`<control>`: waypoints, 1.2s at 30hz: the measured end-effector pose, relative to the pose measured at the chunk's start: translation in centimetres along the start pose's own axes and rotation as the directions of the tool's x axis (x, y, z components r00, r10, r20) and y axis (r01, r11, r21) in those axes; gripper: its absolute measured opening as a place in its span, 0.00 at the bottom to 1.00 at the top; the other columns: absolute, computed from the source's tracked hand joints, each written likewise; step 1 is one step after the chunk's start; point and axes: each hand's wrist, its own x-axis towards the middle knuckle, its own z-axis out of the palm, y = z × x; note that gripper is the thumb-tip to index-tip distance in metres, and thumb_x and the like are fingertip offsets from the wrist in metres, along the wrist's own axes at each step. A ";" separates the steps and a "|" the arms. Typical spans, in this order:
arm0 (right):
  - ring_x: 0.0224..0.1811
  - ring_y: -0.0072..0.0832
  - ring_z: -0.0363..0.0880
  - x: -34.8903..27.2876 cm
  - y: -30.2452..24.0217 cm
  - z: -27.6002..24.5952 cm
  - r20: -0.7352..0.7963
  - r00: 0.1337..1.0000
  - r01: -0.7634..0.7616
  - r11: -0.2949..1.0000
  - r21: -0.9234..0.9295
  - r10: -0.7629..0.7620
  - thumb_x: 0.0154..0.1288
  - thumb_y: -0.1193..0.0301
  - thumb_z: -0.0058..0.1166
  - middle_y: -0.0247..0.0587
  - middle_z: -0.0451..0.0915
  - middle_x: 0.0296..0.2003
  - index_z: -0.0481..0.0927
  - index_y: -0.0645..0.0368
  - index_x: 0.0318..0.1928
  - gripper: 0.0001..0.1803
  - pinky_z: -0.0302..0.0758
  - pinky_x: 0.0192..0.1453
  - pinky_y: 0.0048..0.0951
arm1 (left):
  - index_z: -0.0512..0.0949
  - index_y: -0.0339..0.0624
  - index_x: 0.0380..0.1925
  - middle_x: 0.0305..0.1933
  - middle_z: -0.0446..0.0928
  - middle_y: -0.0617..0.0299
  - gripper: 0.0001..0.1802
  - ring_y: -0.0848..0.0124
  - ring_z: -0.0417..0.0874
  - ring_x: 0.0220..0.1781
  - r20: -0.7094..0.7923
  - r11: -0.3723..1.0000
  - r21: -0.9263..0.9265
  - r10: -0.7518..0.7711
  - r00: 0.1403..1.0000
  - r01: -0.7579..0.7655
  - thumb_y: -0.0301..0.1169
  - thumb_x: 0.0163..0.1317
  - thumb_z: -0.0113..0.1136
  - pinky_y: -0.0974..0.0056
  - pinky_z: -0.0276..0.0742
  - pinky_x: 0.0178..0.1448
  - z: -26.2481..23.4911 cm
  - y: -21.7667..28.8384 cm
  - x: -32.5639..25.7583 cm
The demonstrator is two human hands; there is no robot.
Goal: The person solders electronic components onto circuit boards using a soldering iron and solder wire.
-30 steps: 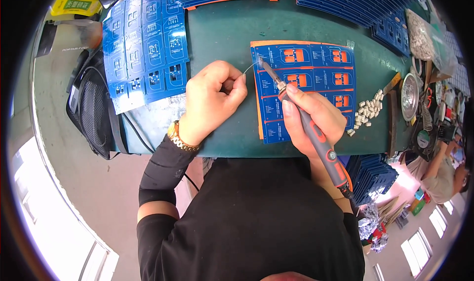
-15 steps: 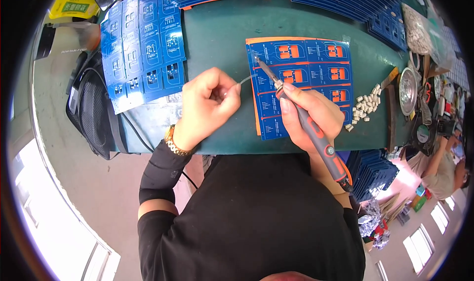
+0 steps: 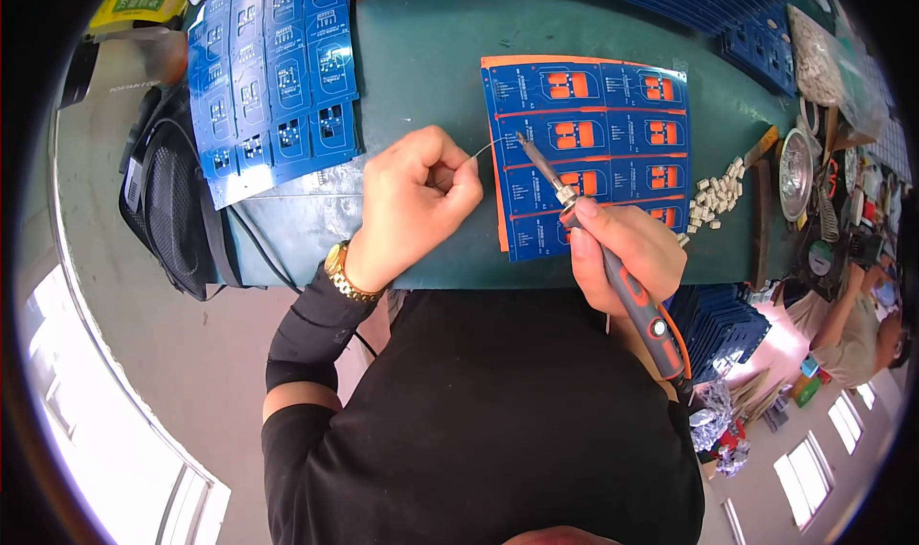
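My left hand (image 3: 416, 200), with a gold watch at its wrist, pinches a thin solder wire (image 3: 486, 149). The wire's free end reaches over the left edge of a blue circuit board panel (image 3: 525, 186). My right hand (image 3: 627, 253) grips a grey and orange soldering iron (image 3: 643, 306) like a pen. Its tip points at the left part of the panel's second row, close to the wire end; whether they touch is too small to tell. Under the panel lies an orange backing (image 3: 498, 186) that shows through the cutouts and along the edges.
Another blue panel (image 3: 268, 76) lies at the left, beside a black mesh bag (image 3: 172, 215). Stacked blue boards (image 3: 670, 9) stand along the back. Small white connectors (image 3: 716, 199) are heaped right of the panel, near a metal dish (image 3: 795, 174). More boards (image 3: 720, 330) sit below the table's right edge.
The iron tip has moved from the panel's top row toward me to the second row. The left hand still pinches the wire, now aimed at that row. The view has shifted slightly.
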 end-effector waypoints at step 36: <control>0.21 0.28 0.80 -0.9 -0.5 0.4 0.032 0.999 -0.035 0.999 -0.018 0.035 0.54 0.82 0.60 0.45 0.83 0.26 0.80 0.70 0.45 0.16 0.75 0.26 0.22 | 0.71 0.40 0.20 0.16 0.67 0.61 0.09 0.70 0.67 0.15 0.095 0.996 0.057 0.059 0.994 -0.065 0.21 0.48 0.63 0.65 0.65 0.22 0.4 0.4 0.6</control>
